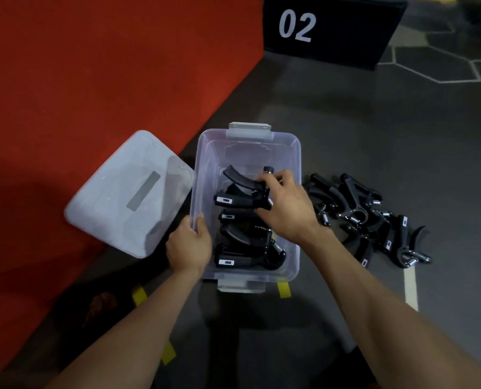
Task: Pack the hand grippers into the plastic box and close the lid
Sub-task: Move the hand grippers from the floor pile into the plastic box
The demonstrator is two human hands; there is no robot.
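A clear plastic box [295,153] stands open on the dark floor, with several black hand grippers [247,254] lying inside it. My right hand [285,204] is inside the box and grips one black hand gripper [240,179] above the others. My left hand [188,247] holds the box's left rim near the front corner. The box's translucent lid [127,192] lies to the left, partly on the red mat. A pile of several more black hand grippers [365,214] lies on the floor right of the box.
A red mat [93,80] covers the left side. A black block marked "02" [332,26] stands at the back. Yellow tape pieces [284,290] and a white line [410,287] mark the floor near the box.
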